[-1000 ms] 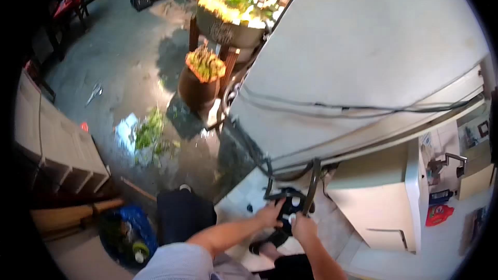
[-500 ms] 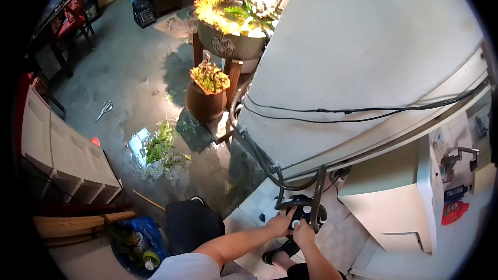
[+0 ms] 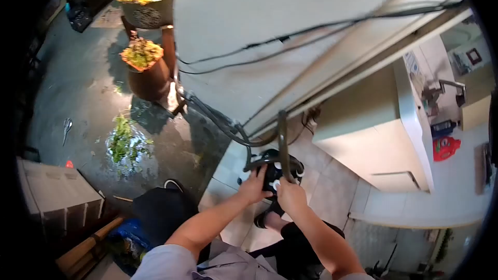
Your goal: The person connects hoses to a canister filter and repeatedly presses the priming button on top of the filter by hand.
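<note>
A black device (image 3: pixel 271 175) with white round parts sits low on the tiled floor by the doorway, close to my feet. My left hand (image 3: pixel 254 185) rests against its left side, its fingers partly spread over the black body. My right hand (image 3: pixel 290 195) is closed around a small white part (image 3: pixel 276 182) at the front of the device. A thick dark hose (image 3: pixel 284 145) loops over and around the device, passing just beyond my right hand, and runs up to the wall corner on the left.
A white cabinet (image 3: pixel 371 148) stands on the right. Cut greens (image 3: pixel 122 142) lie on the wet floor at left, near scissors (image 3: pixel 67 128). A brown pot (image 3: pixel 149 82) stands by the wall (image 3: pixel 290 15). A drawer unit (image 3: pixel 62 189) is at lower left.
The view has swung, so the plants and wall sit farther left and higher than half a second ago. Both hands stay at the black device.
</note>
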`<state>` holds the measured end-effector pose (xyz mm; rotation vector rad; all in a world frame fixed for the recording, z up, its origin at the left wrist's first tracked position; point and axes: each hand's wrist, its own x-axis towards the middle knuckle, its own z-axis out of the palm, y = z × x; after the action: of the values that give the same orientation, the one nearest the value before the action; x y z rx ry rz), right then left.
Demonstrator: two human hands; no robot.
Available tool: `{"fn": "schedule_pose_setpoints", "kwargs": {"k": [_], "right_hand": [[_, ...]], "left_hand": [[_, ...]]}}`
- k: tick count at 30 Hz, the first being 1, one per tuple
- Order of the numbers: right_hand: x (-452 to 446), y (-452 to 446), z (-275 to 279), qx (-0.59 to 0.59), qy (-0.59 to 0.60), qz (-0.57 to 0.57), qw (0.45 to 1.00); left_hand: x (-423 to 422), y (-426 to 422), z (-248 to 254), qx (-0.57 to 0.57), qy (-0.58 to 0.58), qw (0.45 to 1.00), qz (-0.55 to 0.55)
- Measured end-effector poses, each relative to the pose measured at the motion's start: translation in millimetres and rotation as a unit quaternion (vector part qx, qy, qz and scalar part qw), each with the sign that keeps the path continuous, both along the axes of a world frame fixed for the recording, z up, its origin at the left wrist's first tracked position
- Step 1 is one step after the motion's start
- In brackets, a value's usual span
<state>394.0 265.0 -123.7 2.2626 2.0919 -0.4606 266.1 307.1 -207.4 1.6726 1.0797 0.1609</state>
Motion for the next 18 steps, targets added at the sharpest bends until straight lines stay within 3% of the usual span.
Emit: {"fn": "schedule_pose_setpoints", "kwargs": {"k": [5,6,9,10,14,16,18], "right_hand": [[-0.2,-2.2,-22.8,-0.016,0.034,-0.050,0.998],[0.8,0.0,-29.3,-0.089,0.017,-0.054,0.994],[-1.9,-4.2,-73.0,-0.019,0.044,-0.091,0.995],[-2.4,-2.3,-64.8,-0.046,0.056,-0.097,0.993],[3.2,-13.9,-69.4,0.076,0.044,-0.052,0.995],[2.5,-11.0,-54.8,0.005,0.021,-0.033,0.999],[3.4,-12.0,-34.5,0.007,0.001,-0.011,1.000]], "left_hand": [[11.4,-1.6,-12.0,-0.001,0.027,1.000,0.007],[12.5,-1.2,-12.9,-0.002,0.035,0.999,0.000],[9.0,1.2,-25.1,0.017,0.036,0.999,-0.008],[7.6,-2.3,-26.2,0.031,0.018,0.999,-0.008],[8.7,-7.6,-31.1,0.060,0.031,0.998,-0.015],[9.8,-5.5,-33.4,0.069,0.020,0.997,-0.013],[9.8,-6.6,-31.4,0.078,0.016,0.997,-0.012]]}}
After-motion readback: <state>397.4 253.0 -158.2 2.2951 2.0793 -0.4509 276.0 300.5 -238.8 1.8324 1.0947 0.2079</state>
